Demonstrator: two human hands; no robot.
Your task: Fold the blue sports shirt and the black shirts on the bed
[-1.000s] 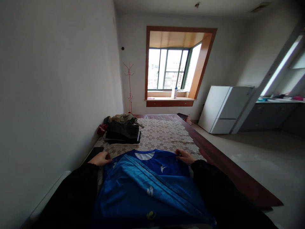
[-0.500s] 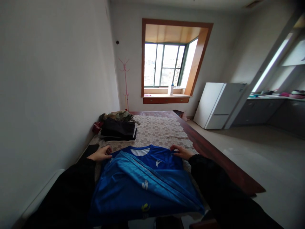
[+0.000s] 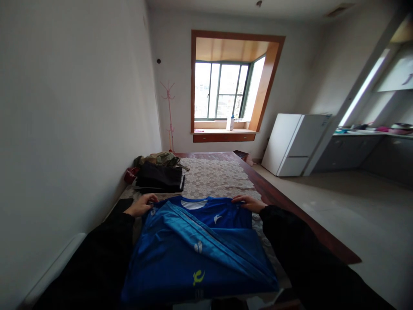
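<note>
The blue jersey point(image 3: 196, 249) lies spread on the surface point(image 3: 277, 202), collar away from the person, with a lighter blue fold running slantwise across its front. The left hand point(image 3: 142, 205) has its grip closed on the jersey's left shoulder, fingers curled over the fabric edge. The right hand point(image 3: 247, 202) has its grip pinched on the right shoulder in the same way, so the white-lined collar point(image 3: 194, 204) sits between the two grips. Both forearms are in black sleeves point(image 3: 290, 241) that flank the jersey on either side.

Under the jersey and beyond both grips a lace cloth point(image 3: 219, 174) covers the surface. Past the left grip, near the wall, a pile of dark folded clothes point(image 3: 159, 177) rests on that cloth, with an olive garment point(image 3: 163, 158) heaped behind it and something red point(image 3: 130, 174) just beside it, too small to tell what.

Well beyond the grips, a white bottle point(image 3: 230, 123) stands on the window sill point(image 3: 222, 131); what it holds cannot be seen. Far off to the side of the right grip stands a white fridge point(image 3: 295, 144), door shut.
</note>
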